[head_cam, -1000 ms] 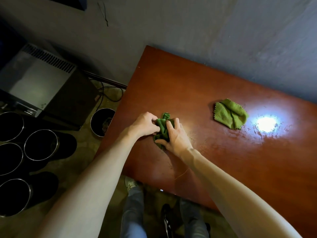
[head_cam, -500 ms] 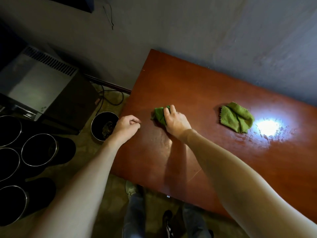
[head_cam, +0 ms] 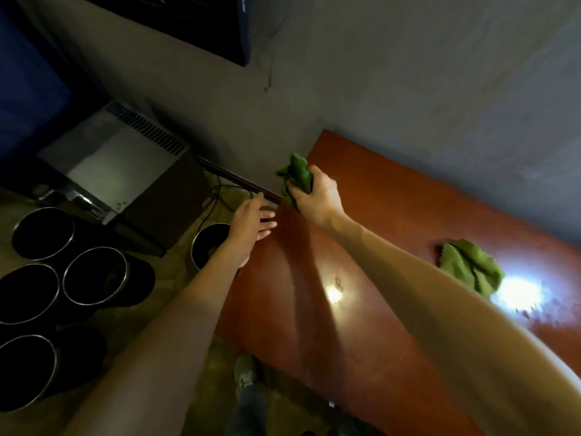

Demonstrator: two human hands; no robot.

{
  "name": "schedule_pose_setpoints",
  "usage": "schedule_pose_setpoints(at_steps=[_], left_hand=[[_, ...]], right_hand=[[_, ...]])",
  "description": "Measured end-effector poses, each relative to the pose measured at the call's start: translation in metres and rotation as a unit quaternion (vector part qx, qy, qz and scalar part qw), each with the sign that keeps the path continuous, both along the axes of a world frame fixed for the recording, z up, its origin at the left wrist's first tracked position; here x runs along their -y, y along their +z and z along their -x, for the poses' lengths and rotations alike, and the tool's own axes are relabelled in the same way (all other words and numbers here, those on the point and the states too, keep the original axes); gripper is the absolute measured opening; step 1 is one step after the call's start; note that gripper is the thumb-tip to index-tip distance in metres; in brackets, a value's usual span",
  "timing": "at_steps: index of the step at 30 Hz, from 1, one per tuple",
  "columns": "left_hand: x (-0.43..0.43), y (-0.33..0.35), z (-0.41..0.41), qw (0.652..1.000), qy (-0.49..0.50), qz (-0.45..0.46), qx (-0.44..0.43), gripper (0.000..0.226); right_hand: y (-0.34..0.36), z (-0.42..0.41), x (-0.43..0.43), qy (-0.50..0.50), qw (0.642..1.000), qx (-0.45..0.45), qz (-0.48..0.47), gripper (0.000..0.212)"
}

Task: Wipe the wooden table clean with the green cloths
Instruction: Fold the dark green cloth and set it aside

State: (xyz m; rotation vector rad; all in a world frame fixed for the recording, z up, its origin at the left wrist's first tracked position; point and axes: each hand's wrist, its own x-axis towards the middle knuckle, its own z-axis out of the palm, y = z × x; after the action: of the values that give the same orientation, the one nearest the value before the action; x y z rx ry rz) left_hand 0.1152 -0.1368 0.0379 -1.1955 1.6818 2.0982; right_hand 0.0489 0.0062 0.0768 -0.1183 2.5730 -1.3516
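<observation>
Reddish-brown wood takes the largest part of the view: the wooden table is set against the grey wall, and a bright reflection is thrown on its glossy top.

Two green cloths are seen with it. The loose cloth is found crumpled on the right part of the top, touching the bright reflection and well apart from both hands. Its long axis is laid diagonally, from far-left to near-right. The bunched cloth is held at the far left corner of the table. Its long axis is turned nearly upright, with one end pointed toward the wall and a short tail hung below the fist (whether this tail touches the wood cannot be told).

Both cloths are judged to be light, soft and limp, neither slippery nor fragile, so they can be taken anywhere. A handful from the middle is judged best, so that a pad is formed under the palm.

The right hand is curled tightly round the bunched cloth. The left hand is spread with straight fingers just beside the table's left edge, and nothing is held by it.
</observation>
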Motion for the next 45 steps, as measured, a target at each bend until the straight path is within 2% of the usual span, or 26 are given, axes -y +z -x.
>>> schedule_pose_setpoints(at_steps=[4,7,10,12,15,18,19,21,24,26,29,31,32,34,36,39,42,45], left_hand=[[0.054,-0.011,0.000,0.991,0.120,-0.067,0.000,0.050],[0.111,-0.044,-0.015,0.987,0.141,-0.067,0.040,0.065],[0.165,-0.103,-0.035,0.984,0.134,-0.108,0.037,0.067],[0.191,-0.148,-0.043,0.981,0.144,-0.120,0.049,0.070],[0.213,-0.229,-0.046,0.982,0.137,-0.091,0.090,0.053],[0.219,-0.310,-0.045,0.979,0.146,-0.071,0.122,0.048],[0.219,-0.332,-0.044,0.976,0.157,-0.059,0.138,0.037],[0.217,-0.376,-0.041,0.969,0.185,-0.042,0.159,0.018],[0.209,-0.422,-0.041,0.965,0.207,-0.016,0.157,0.029],[0.205,-0.432,-0.044,0.971,0.162,0.074,0.161,0.048],[0.203,-0.428,-0.043,0.965,0.066,0.214,0.137,0.070],[0.206,-0.423,-0.040,0.951,-0.018,0.293,0.098,0.069],[0.209,-0.423,-0.038,0.945,-0.063,0.310,0.078,0.061],[0.215,-0.420,-0.036,0.937,-0.140,0.310,0.072,0.039],[0.217,-0.418,-0.032,0.910,-0.241,0.324,0.092,0.027],[0.216,-0.409,-0.022,0.863,-0.374,0.312,0.130,0.029],[0.217,-0.398,-0.012,0.854,-0.386,0.316,0.145,0.027],[0.224,-0.379,-0.010,0.868,-0.345,0.320,0.158,0.027]], right_hand=[[-0.043,-0.025,0.094,0.079,0.996,0.031,-0.036,0.033],[-0.084,-0.032,0.162,0.137,0.985,0.071,-0.075,0.038],[-0.134,-0.032,0.217,0.169,0.970,0.126,-0.123,0.036],[-0.172,-0.027,0.246,0.177,0.960,0.166,-0.140,0.044],[-0.231,-0.019,0.274,0.168,0.936,0.257,-0.172,0.068],[-0.290,-0.015,0.284,0.114,0.913,0.343,-0.190,0.090],[-0.310,-0.014,0.285,0.096,0.908,0.356,-0.197,0.092],[-0.347,-0.012,0.284,0.066,0.910,0.349,-0.212,0.086],[-0.392,-0.011,0.275,0.044,0.922,0.285,-0.259,0.069],[-0.408,-0.013,0.270,0.052,0.917,0.246,-0.309,0.063],[-0.412,-0.013,0.262,0.109,0.887,0.178,-0.411,0.049],[-0.414,-0.011,0.257,0.108,0.893,0.154,-0.410,0.044],[-0.416,-0.010,0.256,0.101,0.902,0.159,-0.389,0.045],[-0.418,-0.010,0.257,0.083,0.919,0.178,-0.341,0.051],[-0.420,-0.011,0.255,0.060,0.937,0.157,-0.307,0.044],[-0.416,-0.014,0.253,0.133,0.916,0.140,-0.351,0.033],[-0.407,-0.014,0.252,0.132,0.917,0.161,-0.339,0.032],[-0.386,-0.007,0.254,0.125,0.928,0.178,-0.302,0.029]])
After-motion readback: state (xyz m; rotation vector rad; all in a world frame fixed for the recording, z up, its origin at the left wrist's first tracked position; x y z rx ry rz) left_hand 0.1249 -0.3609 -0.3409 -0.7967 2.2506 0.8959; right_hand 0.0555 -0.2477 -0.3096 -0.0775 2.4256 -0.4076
